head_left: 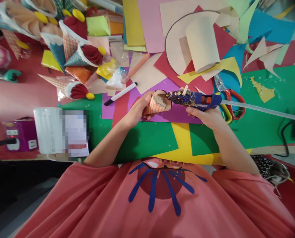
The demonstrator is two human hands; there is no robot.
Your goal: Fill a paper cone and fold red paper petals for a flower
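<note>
My left hand (140,107) is closed around an orange-checked paper cone (159,103), its wide opening turned toward the right. In my right hand (208,115) is a blue hot glue gun (195,99), its front caked with dried glue and paper scraps. The nozzle points left and sits at the cone's rim; whether it touches the paper I cannot tell. A long clear glue stick (261,109) runs out of the gun's back end to the right. Red-handled scissors (234,102) lie just beyond my right hand, and a capped marker (121,93) lies beyond my left.
Finished paper cones (74,89) with red tops are grouped at the far left. A cream paper cylinder (203,44) stands among coloured sheets at the back. Left of me are a phone (76,132) and a purple power socket block (20,135). Green sheets (137,142) cover the near edge.
</note>
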